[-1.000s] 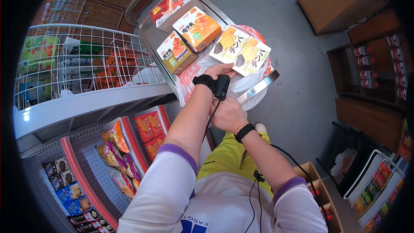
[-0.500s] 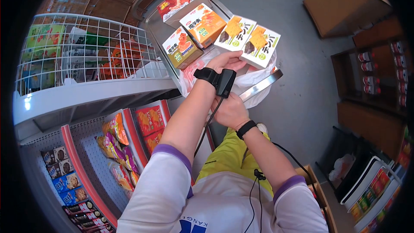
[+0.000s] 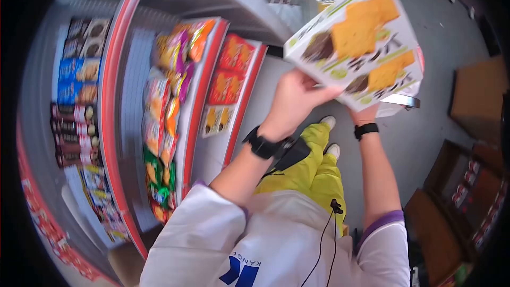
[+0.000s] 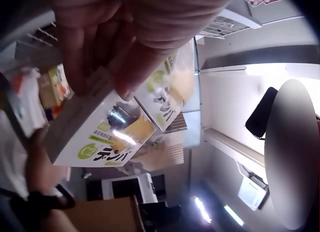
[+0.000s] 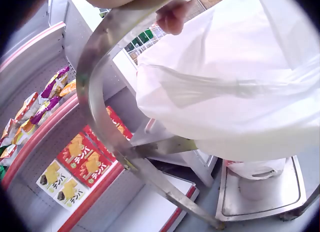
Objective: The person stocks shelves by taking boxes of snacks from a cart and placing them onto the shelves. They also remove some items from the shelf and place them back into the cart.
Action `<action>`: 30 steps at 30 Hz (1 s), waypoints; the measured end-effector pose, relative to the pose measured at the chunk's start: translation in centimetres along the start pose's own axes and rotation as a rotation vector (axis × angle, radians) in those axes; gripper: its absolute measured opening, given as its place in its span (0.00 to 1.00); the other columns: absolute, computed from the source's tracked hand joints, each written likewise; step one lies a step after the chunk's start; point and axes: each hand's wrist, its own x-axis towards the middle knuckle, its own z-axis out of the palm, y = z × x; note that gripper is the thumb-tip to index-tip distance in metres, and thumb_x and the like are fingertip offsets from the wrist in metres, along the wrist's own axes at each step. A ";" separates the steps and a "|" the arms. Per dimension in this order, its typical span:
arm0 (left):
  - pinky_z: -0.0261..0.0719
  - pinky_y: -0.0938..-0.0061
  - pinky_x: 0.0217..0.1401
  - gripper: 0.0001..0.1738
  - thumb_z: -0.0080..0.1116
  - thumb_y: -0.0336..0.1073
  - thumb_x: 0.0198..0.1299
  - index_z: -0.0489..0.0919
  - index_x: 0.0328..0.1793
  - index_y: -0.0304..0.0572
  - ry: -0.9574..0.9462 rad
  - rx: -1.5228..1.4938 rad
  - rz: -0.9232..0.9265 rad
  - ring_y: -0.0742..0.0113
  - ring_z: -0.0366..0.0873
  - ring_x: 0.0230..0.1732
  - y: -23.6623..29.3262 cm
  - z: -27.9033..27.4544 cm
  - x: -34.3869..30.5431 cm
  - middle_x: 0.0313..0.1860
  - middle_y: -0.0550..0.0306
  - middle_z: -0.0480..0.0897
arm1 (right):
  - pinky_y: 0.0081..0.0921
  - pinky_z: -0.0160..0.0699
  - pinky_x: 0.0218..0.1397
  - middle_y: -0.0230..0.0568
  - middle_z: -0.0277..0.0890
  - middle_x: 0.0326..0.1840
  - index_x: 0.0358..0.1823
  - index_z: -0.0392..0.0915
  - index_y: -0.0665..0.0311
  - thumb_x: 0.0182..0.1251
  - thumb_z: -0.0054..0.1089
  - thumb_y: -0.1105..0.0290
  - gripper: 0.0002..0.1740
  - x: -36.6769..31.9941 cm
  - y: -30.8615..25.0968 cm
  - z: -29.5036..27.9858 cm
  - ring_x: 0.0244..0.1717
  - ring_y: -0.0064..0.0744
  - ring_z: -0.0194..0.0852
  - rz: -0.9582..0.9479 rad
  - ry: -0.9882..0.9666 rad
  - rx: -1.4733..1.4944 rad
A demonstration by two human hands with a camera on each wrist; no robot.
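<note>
Held up off the cart are two white cracker boxes with yellow crackers printed on them. My left hand grips them at their near edge, with the thumb laid over the printed side. The left wrist view shows its fingers bent around the cracker boxes. Below the boxes, my right hand is mostly hidden in the head view. In the right wrist view it curls over the cart's metal handle, where a fingertip shows beside a white plastic bag.
Left of me stands a shelf with red rails. On its nearest tier red boxes and matching white boxes lie in line. Bagged snacks fill another tier. A cardboard carton is at the right.
My left hand has lifted the two white boxes from the cart and brought them closer. The head view has turned toward the shelf, and the cart now sits farther to the right.
</note>
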 end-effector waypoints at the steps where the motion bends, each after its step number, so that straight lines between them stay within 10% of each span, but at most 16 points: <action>1: 0.76 0.76 0.51 0.22 0.65 0.25 0.49 0.74 0.52 0.30 0.059 0.031 -0.023 0.70 0.77 0.48 -0.1 -2.0 -2.9 0.47 0.53 0.80 | 0.34 0.66 0.59 0.37 0.76 0.51 0.55 0.70 0.61 0.58 0.55 0.58 0.25 -1.5 2.3 2.2 0.54 0.40 0.71 0.274 -0.172 0.380; 5: 0.78 0.77 0.50 0.18 0.63 0.23 0.51 0.75 0.50 0.29 0.377 0.132 -0.202 0.71 0.78 0.45 -4.0 -9.7 -16.5 0.46 0.53 0.80 | 0.40 0.66 0.28 0.42 0.70 0.20 0.21 0.70 0.60 0.63 0.50 0.64 0.13 3.8 -4.3 -2.4 0.24 0.43 0.68 -0.194 -0.106 -0.357; 17: 0.75 0.77 0.51 0.19 0.64 0.22 0.49 0.76 0.50 0.30 0.912 0.433 -0.473 0.70 0.79 0.45 -21.3 -25.5 -39.5 0.46 0.54 0.81 | 0.39 0.66 0.26 0.43 0.73 0.21 0.25 0.74 0.58 0.68 0.43 0.57 0.18 3.0 -3.7 -1.5 0.24 0.45 0.71 -0.122 -0.176 -0.464; 30: 0.72 0.75 0.55 0.22 0.63 0.19 0.47 0.74 0.51 0.25 1.131 0.376 -0.207 0.66 0.77 0.50 -28.9 -39.8 -40.1 0.50 0.47 0.79 | 0.32 0.66 0.36 0.44 0.74 0.27 0.37 0.75 0.61 0.71 0.34 0.50 0.24 2.6 -0.4 -0.9 0.32 0.43 0.73 0.008 -0.245 -0.359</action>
